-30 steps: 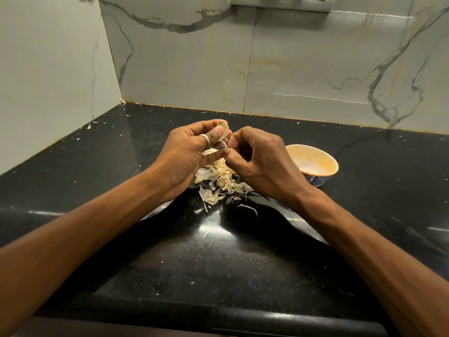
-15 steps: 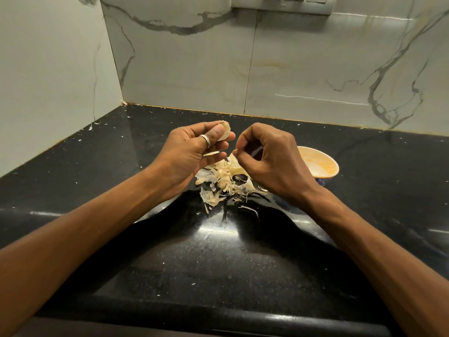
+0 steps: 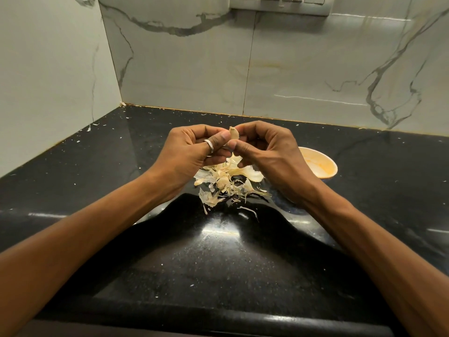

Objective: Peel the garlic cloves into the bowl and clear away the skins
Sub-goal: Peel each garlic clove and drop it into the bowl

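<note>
Now both hands meet over the black speckled stone tabletop (image 3: 218,263). The left hand (image 3: 192,154), a silver ring (image 3: 209,145) on its thumb, pinches the small pale garlic clove (image 3: 234,135) between thumb and fingers. The right hand (image 3: 267,152), which half a second ago was drawn apart with curled fingers, has come back and pinches the same clove from the other side. The clove sits in the air between their fingertips, above the loose heap of papery cream garlic skins (image 3: 227,181) on the tabletop. The round pale orange bowl (image 3: 323,164) stands just behind the right wrist, where it stood before.
</note>
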### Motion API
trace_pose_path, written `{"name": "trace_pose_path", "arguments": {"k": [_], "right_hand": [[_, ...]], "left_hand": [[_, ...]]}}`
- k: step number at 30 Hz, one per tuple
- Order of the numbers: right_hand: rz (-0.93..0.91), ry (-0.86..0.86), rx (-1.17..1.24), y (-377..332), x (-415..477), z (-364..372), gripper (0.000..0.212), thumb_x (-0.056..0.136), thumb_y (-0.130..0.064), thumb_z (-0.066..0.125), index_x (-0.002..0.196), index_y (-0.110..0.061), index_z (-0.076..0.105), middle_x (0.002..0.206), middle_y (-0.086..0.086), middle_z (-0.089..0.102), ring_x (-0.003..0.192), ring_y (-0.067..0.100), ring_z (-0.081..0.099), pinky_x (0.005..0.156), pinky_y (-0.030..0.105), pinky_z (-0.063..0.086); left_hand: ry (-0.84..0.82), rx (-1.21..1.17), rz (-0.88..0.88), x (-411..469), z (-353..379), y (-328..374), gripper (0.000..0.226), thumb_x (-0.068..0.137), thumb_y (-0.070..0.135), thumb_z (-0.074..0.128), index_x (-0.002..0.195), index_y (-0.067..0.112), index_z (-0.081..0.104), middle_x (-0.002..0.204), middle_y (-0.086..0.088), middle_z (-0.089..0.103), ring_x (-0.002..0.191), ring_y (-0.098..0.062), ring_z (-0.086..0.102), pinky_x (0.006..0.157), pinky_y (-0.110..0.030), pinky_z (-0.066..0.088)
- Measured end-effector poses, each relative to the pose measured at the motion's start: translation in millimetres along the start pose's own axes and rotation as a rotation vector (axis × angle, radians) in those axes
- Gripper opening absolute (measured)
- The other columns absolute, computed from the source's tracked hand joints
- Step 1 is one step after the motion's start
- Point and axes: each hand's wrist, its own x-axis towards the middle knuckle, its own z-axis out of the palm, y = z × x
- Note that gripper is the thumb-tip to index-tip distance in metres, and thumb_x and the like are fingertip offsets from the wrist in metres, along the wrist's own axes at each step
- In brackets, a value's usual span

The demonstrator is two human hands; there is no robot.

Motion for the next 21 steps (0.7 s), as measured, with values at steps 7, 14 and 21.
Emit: {"name": "trace_pose_path", "arguments": {"k": [7,14,21], "right_hand": [[0.033,-0.001,0.067,2.7,1.5,1.2,0.022,0.093,-0.007,0.071,0.114,-0.001,0.069,0.105,0.017,0.074,0.094,0.029,0.074,0.080,0.034,0.062],[0.036,-0.041,0.085,4.0,0.3,4.1,0.026,0.093,-0.002,0.068,0.119,-0.004,0.069,0.107,0.015,0.075,0.097,0.026,0.075,0.087,0.035,0.061],[0.028,0.019,-0.031,5.8,1.3,2.7,0.040,0.092,-0.011,0.073,0.130,-0.003,0.066,0.108,0.008,0.076,0.091,0.014,0.075,0.084,0.027,0.060]], "left_hand": [[0.021,0.271,0.158,-2.6,0.7,-4.5,0.012,0.095,0.012,0.065,0.106,0.010,0.071,0.086,-0.009,0.078,0.078,-0.019,0.076,0.066,-0.021,0.060],[0.048,0.511,0.354,-1.5,-3.4,-10.0,0.014,0.095,0.014,0.068,0.107,0.011,0.073,0.088,0.000,0.077,0.075,-0.014,0.076,0.066,-0.033,0.063],[0.092,0.694,0.548,-1.4,-3.8,-6.2,0.012,0.092,0.019,0.072,0.102,0.016,0.077,0.087,0.009,0.074,0.080,-0.003,0.071,0.072,-0.019,0.057]]}}
